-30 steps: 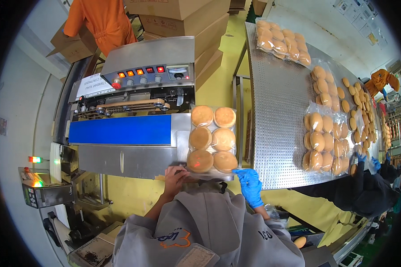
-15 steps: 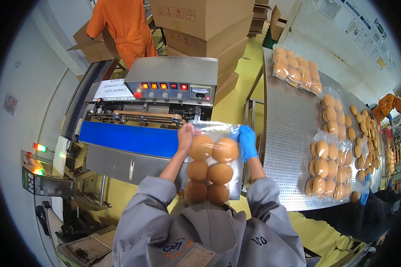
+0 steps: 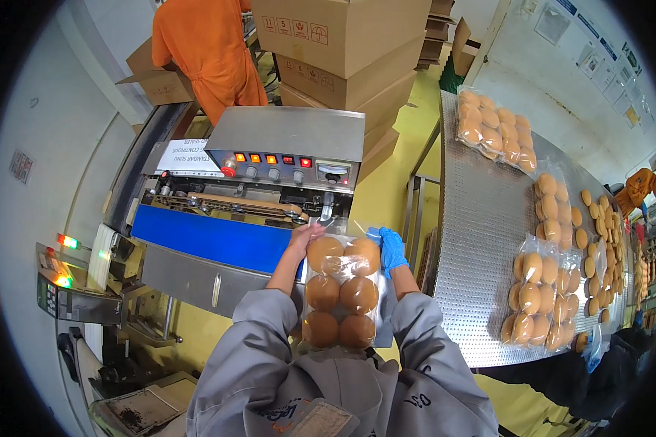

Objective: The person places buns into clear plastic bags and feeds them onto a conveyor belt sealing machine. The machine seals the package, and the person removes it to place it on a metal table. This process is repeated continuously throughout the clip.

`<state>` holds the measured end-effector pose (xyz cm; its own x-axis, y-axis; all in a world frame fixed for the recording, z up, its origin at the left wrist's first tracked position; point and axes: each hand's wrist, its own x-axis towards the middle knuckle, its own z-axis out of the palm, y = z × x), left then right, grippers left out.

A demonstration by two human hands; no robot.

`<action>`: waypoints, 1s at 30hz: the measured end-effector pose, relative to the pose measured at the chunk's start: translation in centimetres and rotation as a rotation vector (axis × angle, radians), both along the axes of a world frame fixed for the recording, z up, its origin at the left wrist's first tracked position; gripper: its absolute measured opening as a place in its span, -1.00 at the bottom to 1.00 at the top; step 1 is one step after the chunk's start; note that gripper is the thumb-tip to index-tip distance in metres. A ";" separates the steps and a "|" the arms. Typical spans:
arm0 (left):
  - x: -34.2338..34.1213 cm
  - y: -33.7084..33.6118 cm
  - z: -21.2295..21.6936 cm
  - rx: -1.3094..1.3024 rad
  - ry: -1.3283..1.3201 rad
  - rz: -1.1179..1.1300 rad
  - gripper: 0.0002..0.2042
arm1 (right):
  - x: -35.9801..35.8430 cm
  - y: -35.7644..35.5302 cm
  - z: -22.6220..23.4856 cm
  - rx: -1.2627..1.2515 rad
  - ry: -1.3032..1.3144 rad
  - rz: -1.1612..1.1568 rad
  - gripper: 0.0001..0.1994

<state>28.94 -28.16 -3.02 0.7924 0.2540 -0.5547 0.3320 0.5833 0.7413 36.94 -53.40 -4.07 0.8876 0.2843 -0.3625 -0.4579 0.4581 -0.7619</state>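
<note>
A clear plastic bag of round brown buns [image 3: 340, 293], packed in two columns, lies in front of my body beside the sealing machine. My bare left hand [image 3: 305, 236] pinches the upper left corner of the bag. At the upper right corner, my right hand [image 3: 392, 252] in a blue glove has its fingers closed on the film. Just ahead of my left hand is the feed end of the band sealer [image 3: 284, 149], a steel machine with lit buttons and knobs. Its blue conveyor belt [image 3: 211, 237] runs off to the left.
On the right, a perforated steel table [image 3: 459, 291] carries filled bun bags [image 3: 528, 298] and loose buns [image 3: 598, 218]. Stacked cardboard boxes [image 3: 342, 36] stand behind the sealer. A person in orange [image 3: 204, 54] is at the far left beside an open carton [image 3: 157, 76]. Another machine [image 3: 80, 288] stands left.
Both hands have come a little toward me and closer together. The bag's upper edge, stretched between them before, is now lower and slacker. The whole view has shifted slightly.
</note>
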 end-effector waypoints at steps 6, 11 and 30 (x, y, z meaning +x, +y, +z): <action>0.0 -3.8 -0.8 0.227 0.202 0.146 -0.85 | -1.1 -0.6 2.0 -0.158 -0.121 -0.371 -0.75; 0.0 -2.6 1.1 0.285 0.170 0.134 -0.86 | -1.5 0.1 1.9 -0.106 -0.116 -0.460 -0.80; -3.6 10.8 0.3 0.292 0.124 0.243 -0.87 | -1.7 12.9 -0.1 -0.335 -0.171 -0.240 -0.84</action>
<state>25.30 -17.39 -2.68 0.6214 0.5874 -0.5185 0.3073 0.4261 0.8509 35.21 -40.54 -4.22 0.9694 -0.0451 -0.2414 -0.2229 0.2512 -0.9419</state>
